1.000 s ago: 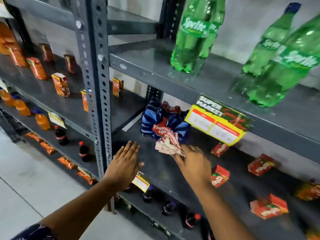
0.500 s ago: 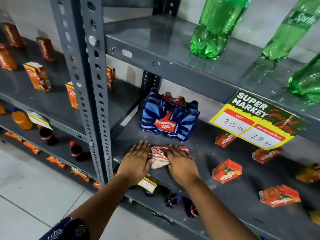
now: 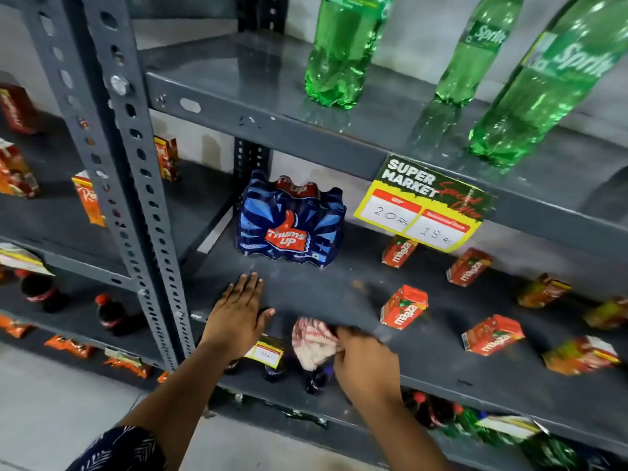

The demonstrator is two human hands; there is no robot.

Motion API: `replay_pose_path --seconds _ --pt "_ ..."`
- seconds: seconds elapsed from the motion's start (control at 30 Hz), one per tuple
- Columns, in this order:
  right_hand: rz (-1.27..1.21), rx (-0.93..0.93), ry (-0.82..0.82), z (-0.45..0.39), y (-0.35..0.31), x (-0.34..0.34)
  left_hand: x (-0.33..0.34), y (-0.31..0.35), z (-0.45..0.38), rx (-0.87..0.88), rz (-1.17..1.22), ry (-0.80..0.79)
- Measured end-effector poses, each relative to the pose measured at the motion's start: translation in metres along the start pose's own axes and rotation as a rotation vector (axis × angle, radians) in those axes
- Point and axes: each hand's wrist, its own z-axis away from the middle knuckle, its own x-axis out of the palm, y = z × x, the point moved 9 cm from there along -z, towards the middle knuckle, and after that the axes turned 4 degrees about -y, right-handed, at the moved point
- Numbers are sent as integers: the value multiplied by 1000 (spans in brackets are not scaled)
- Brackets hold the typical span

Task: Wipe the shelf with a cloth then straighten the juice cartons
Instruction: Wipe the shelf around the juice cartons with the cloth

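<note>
A blue shrink-wrapped pack of Thums Up bottles stands at the back of the middle level. A yellow and green price sign hangs just to its right, from the edge of the level above. Up there stand three green Sprite bottles, upright. A perforated grey upright post rises on the left. Dark cola bottles stand low at left, with orange snack packets below them. A small yellow price tag sits on the front edge.

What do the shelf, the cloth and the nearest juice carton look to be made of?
Shelf: likely painted metal, dull grey, with perforated uprights. Cloth: soft woven fabric, red-and-white, crumpled in the right hand. Juice carton: printed paperboard with folded edges, seemingly glossy.
</note>
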Motion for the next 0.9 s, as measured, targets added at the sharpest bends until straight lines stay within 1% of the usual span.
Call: replay_pose_path --seconds 0.03,0.1,0.17,0.2,0.23,0.3,0.4,0.47,0.53,0.57,0.63,0.73,0.8,0.9 --pt "6 7 69 -9 4 -10 0 0 0 -5 -6 -7" --pt "10 -54 113 -32 5 -14 1 -1 0 -17 -2 -19" --pt "32 -140 -8 -49 -1 7 1 -1 0 -23 4 -34" --pt "53 -143 -87 -49 1 23 2 -1 0 -26 2 -45" --pt "61 -133 -131 -45 3 35 2 -1 0 -30 2 -56" --pt "79 -115 -56 -23 6 39 1 -1 1 -34 -19 -61" --pt "17 -42 -10 14 22 33 -3 16 8 7 -74 -7" --pt "-16 37 99 17 38 15 0 46 15 77 -20 7" --pt "-38 48 174 6 46 6 10 77 19 131 46 -14" --pt "-26 12 178 -1 46 7 14 86 19 130 55 -14" --pt "6 -67 122 -11 42 20 17 92 19 105 33 5" --pt "30 -82 70 -6 48 40 19 89 19 107 18 8" --pt "31 -78 84 11 53 40 21 88 19 111 28 8" --pt "-50 -53 161 32 74 21 20 88 19 109 24 35"
